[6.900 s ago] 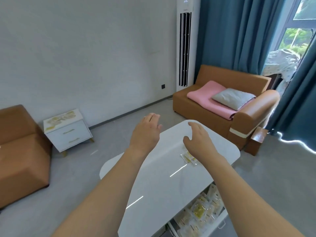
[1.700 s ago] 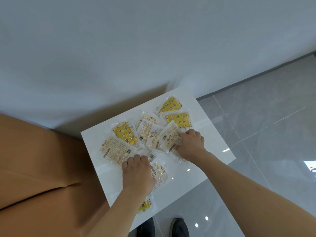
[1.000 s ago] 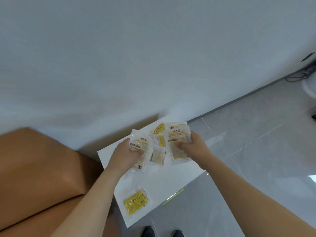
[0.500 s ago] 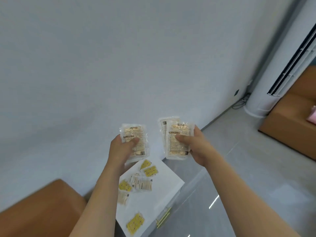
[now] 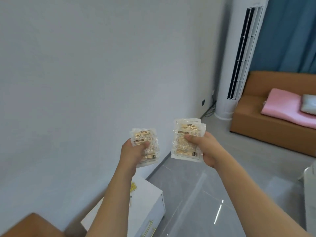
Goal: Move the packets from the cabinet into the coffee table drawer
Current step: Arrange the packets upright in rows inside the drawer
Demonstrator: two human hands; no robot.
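Note:
My left hand [image 5: 132, 153] grips a clear hand-warmer packet [image 5: 146, 144] upright at chest height. My right hand [image 5: 205, 148] holds a small stack of the same packets [image 5: 186, 139], thumb pressed on the front one. Both are raised in front of the white wall. Below them stands the white cabinet [image 5: 150, 200] with gold drawer handles; my left forearm covers most of its top, and one yellow packet [image 5: 133, 186] shows on it. The coffee table's white corner [image 5: 310, 175] peeks in at the right edge; its drawer is out of view.
A brown sofa [image 5: 273, 130] with a pink blanket [image 5: 287, 108] and a grey cushion stands at the right. A tall white air conditioner [image 5: 237, 65] is beside blue curtains. A brown seat [image 5: 32, 226] fills the lower left corner. Grey tiled floor [image 5: 205, 194] lies between.
Both hands lifted packets off the cabinet top and raised them. The view has swung right and up, so the cabinet dropped low and the sofa and table corner came into view.

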